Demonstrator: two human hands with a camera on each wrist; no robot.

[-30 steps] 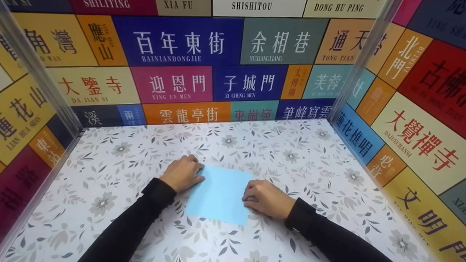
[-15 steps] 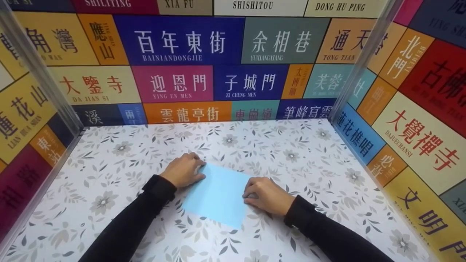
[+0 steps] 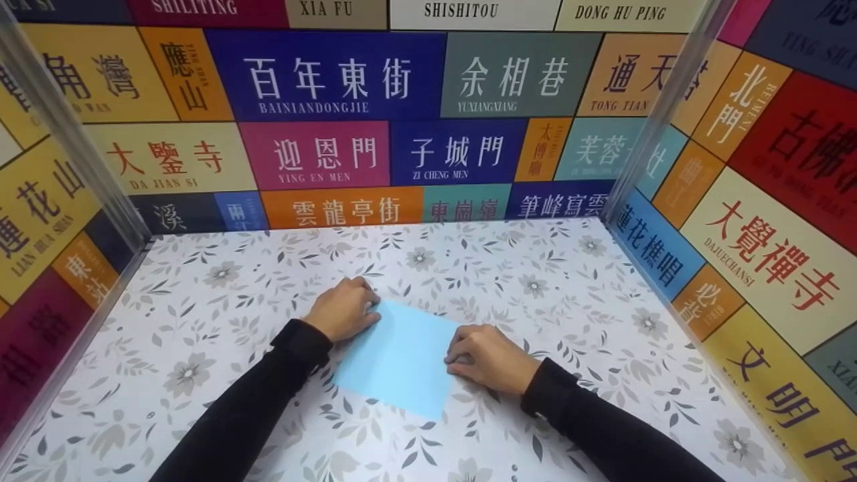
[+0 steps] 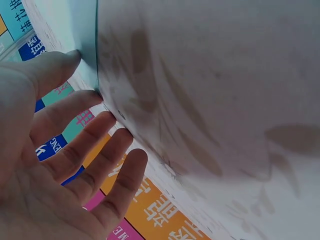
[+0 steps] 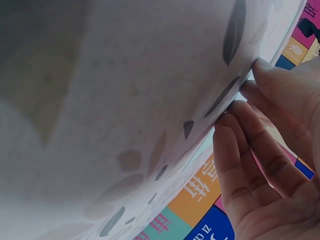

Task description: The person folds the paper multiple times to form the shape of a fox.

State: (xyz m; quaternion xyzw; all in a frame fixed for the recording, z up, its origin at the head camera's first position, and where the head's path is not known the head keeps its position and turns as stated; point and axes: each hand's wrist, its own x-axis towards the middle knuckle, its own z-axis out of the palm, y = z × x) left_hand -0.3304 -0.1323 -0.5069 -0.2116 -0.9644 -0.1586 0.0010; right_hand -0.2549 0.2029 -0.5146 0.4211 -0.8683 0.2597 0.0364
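Observation:
A square sheet of light blue paper (image 3: 398, 358) lies flat and slightly turned on the floral-patterned tabletop. My left hand (image 3: 343, 309) is at its upper left corner; in the left wrist view the thumb tip touches the paper (image 4: 89, 30), the index fingertip is right at its edge, and the other fingers spread loosely over the table. At the right edge rests my right hand (image 3: 492, 358), its thumb and fingertips down by the paper's border. The right wrist view shows those fingers (image 5: 227, 155) gently bent, tips on the surface, with only a sliver of paper visible.
The white tabletop (image 3: 522, 261) bears grey flowers and leaves. Behind it stands a wall panel (image 3: 328, 77) of colourful blocks with Chinese lettering, and similar panels enclose the left (image 3: 40, 227) and right (image 3: 770, 261) sides. Clear corner strips (image 3: 643, 120) join them.
The paper has turned slightly clockwise, its near edge shifting left. My left hand has moved a little up and right along with its corner. The right hand stays nearly in place.

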